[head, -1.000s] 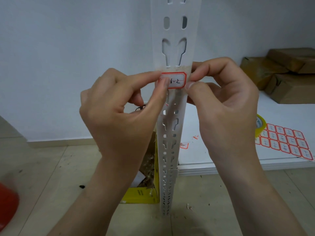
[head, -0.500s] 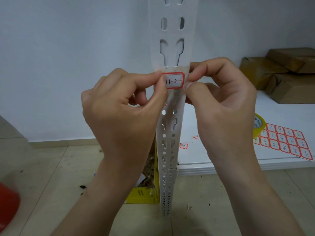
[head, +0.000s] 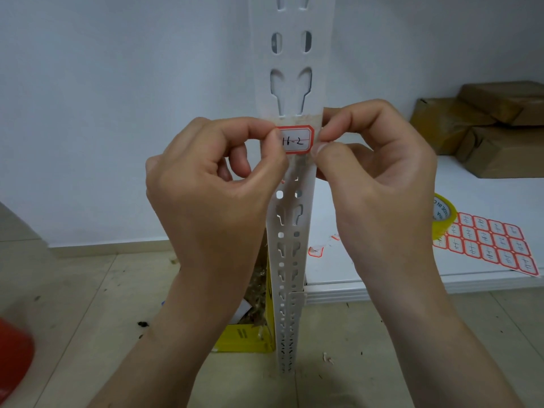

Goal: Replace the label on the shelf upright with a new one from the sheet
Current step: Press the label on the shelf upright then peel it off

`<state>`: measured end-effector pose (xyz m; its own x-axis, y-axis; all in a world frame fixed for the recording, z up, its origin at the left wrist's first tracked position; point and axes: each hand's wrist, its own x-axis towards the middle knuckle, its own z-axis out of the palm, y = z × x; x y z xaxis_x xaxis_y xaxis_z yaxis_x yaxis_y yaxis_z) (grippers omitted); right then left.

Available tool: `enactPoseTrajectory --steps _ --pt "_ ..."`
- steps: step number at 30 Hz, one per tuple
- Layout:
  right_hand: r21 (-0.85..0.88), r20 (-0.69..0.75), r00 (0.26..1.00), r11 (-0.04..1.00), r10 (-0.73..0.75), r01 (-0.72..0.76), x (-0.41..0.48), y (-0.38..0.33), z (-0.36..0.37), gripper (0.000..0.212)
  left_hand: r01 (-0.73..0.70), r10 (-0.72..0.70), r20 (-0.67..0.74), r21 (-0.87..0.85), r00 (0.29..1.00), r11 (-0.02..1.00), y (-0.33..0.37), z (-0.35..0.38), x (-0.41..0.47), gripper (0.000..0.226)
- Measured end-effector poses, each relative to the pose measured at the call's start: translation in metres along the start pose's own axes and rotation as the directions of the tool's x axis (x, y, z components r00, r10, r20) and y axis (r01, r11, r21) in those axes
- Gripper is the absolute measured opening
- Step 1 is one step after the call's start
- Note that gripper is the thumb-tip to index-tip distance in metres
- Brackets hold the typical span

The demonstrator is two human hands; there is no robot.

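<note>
Behind upright (head: 290, 231), yellow box (head: 244, 340) holds scraps (head: 259, 285); hands (head: 212, 184) (head: 374, 178) pinch label (head: 297, 139)

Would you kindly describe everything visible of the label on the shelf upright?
The label is a white paper rectangle with a red border, clipped corners and black handwriting, roughly 11-2. It sits level on the front of the white slotted upright, over a yellowish patch. The left hand pinches its left edge, hiding that end; the right hand pinches at its right edge.
</note>
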<state>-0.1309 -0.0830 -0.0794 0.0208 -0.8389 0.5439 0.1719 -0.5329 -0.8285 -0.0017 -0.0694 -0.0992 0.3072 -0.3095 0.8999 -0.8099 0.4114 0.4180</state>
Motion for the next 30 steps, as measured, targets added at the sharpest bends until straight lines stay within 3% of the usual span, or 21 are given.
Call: enactPoseTrajectory --steps 8,15,22,30 --pt "-0.022 -0.006 1.000 1.000 -0.006 0.006 0.0004 0.0007 -0.0007 0.018 -0.029 0.029 0.039 -0.022 0.999 0.999 -0.0030 -0.0004 -0.0009 0.012" --pt "0.002 0.007 1.000 1.000 0.000 0.000 0.0007 0.0000 -0.0009 0.016 -0.066 0.067 -0.045 0.035 0.997 0.997 -0.0061 -0.0011 -0.0022 0.015" --pt "-0.004 0.007 1.000 1.000 0.011 -0.011 0.0003 -0.0001 -0.0008 0.017 -0.085 0.089 -0.039 0.075 0.995 0.994 -0.0037 -0.0016 -0.0019 0.012" --pt "-0.005 0.007 1.000 1.000 0.013 -0.013 -0.0004 0.0000 -0.0002 0.016 0.001 -0.001 0.000 0.012 1.000 1.000 0.0006 0.0007 -0.0024 0.011"
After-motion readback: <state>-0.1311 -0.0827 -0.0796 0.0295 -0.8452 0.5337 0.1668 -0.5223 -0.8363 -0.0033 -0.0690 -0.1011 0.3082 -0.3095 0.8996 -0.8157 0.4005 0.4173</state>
